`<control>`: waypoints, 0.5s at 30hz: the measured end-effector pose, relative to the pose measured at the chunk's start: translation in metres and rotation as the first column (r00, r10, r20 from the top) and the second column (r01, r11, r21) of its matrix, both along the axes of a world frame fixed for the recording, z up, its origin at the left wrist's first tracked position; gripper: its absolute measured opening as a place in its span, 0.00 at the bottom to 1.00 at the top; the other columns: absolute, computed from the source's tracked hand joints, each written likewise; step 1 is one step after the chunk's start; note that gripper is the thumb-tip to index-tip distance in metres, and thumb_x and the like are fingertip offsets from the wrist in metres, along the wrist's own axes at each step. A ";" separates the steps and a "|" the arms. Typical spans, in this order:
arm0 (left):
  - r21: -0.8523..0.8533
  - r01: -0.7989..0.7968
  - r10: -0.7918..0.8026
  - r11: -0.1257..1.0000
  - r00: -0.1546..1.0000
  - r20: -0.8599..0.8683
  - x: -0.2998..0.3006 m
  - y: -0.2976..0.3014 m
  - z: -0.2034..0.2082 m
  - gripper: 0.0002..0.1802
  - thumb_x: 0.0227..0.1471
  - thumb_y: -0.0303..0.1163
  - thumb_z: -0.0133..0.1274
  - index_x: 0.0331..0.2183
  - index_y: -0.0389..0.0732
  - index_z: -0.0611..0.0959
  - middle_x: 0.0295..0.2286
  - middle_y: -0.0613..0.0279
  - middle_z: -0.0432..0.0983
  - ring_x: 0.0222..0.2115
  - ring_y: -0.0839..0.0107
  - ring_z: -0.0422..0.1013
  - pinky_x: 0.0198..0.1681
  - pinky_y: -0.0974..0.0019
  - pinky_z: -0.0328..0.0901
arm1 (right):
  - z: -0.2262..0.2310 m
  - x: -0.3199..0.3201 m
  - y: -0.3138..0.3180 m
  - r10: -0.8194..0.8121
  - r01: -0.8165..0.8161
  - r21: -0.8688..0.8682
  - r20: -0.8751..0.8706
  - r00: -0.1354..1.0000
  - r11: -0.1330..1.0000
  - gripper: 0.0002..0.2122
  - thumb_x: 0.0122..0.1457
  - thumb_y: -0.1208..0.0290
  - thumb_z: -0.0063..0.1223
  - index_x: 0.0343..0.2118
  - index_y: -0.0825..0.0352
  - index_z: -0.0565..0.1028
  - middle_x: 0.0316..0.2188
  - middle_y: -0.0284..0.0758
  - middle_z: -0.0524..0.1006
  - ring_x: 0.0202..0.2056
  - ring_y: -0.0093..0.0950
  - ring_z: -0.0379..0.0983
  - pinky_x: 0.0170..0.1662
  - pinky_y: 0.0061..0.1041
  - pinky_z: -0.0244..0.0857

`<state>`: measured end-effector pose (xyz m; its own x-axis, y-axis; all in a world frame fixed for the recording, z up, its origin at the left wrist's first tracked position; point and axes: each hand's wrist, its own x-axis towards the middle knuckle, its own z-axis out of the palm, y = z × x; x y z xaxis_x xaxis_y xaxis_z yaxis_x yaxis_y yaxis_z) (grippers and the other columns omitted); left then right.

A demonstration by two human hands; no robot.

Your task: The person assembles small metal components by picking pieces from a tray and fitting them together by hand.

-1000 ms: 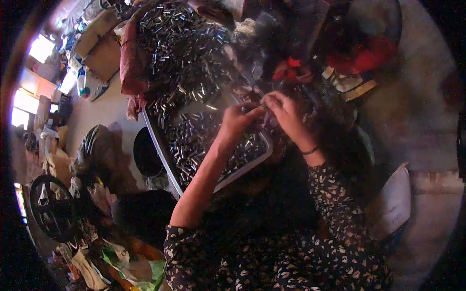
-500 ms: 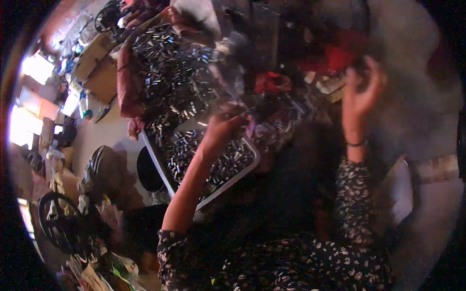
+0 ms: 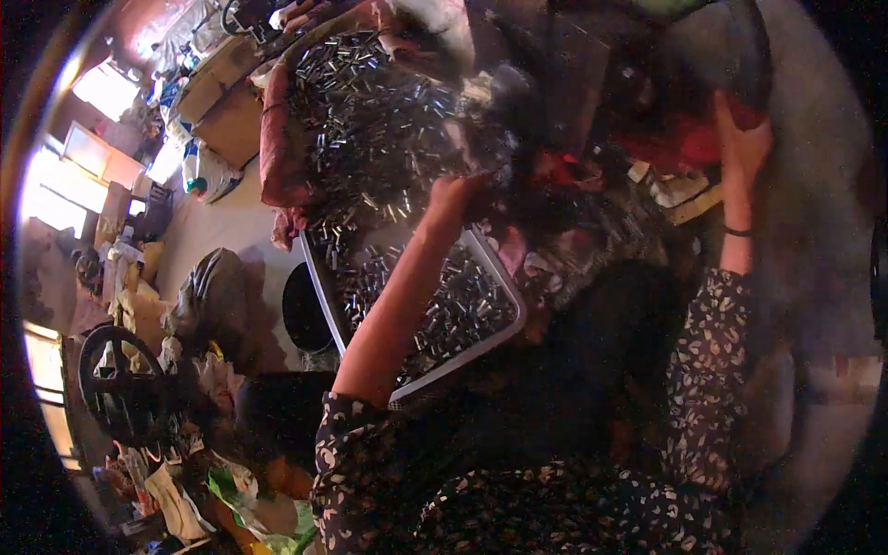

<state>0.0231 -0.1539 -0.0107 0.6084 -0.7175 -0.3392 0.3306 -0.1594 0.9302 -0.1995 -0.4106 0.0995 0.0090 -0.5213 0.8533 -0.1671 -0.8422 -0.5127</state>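
My left hand reaches over a plastic tray to the dark middle of a machine. Its fingers look bent and pressed together; their tips, and anything small between them, are lost in shadow. Many short, shiny metal pieces lie in the tray, and a larger heap of them spreads just beyond. At the far right my right hand is raised, with its thumb and fingers about the lower edge of a big dark rounded part of the machine. The hold is partly in shadow.
A reddish cloth roll edges the heap on the left. Cardboard boxes stand behind it. A black round opening is left of the tray. Red cloth and a pale block lie between my hands.
My right hand has gone from open, with spread fingers, to closed on the dark rounded part. My left hand has moved in toward the machine. The whole view has shifted.
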 end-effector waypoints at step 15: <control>0.063 -0.168 0.117 0.984 0.867 0.484 0.022 -0.028 -0.031 0.13 0.34 0.36 0.55 0.16 0.33 0.77 0.16 0.60 0.72 0.18 0.72 0.68 0.19 0.68 0.63 | 0.057 0.006 -0.078 0.066 -0.039 0.080 -0.369 0.927 0.996 0.22 0.44 0.60 0.54 0.38 0.71 0.68 0.36 0.42 0.71 0.35 0.31 0.68 0.39 0.28 0.60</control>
